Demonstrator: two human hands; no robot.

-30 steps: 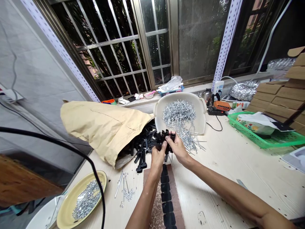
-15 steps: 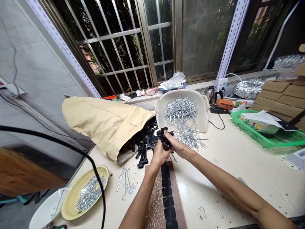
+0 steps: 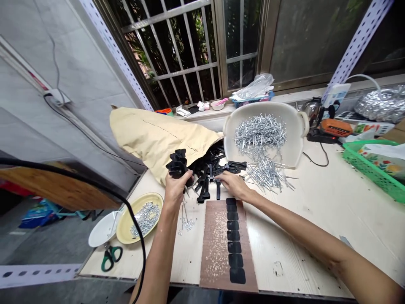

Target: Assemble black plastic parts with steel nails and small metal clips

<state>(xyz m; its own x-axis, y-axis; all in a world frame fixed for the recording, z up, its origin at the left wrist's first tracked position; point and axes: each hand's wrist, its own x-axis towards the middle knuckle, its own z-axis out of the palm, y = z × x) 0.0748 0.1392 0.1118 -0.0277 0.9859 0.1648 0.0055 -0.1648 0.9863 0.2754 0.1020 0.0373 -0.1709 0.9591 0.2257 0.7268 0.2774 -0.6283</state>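
My left hand (image 3: 177,188) is closed around a bunch of black plastic parts (image 3: 179,162), raised in front of the paper sack's mouth. My right hand (image 3: 234,183) reaches into the loose pile of similar black parts (image 3: 207,185), its fingertips closed on the end of one black plastic part (image 3: 218,191). The pile spills from the tan paper sack (image 3: 167,131). Below the hands lies a brown board (image 3: 213,253) with a column of black rounded squares along its right side.
A white tub (image 3: 294,147) of metal pins tilts toward me, pins spilling onto the table. At left are a yellow dish (image 3: 126,237) of small metal pieces, a white bowl (image 3: 98,232) and green-handled scissors (image 3: 111,257). A green basket (image 3: 373,164) stands right. A black cable (image 3: 139,228) crosses the left foreground.
My hands, together on the black parts before, have come apart. The left moved left with the bunch; the right went to the pile. The view has shifted, showing more of the board and scissors.
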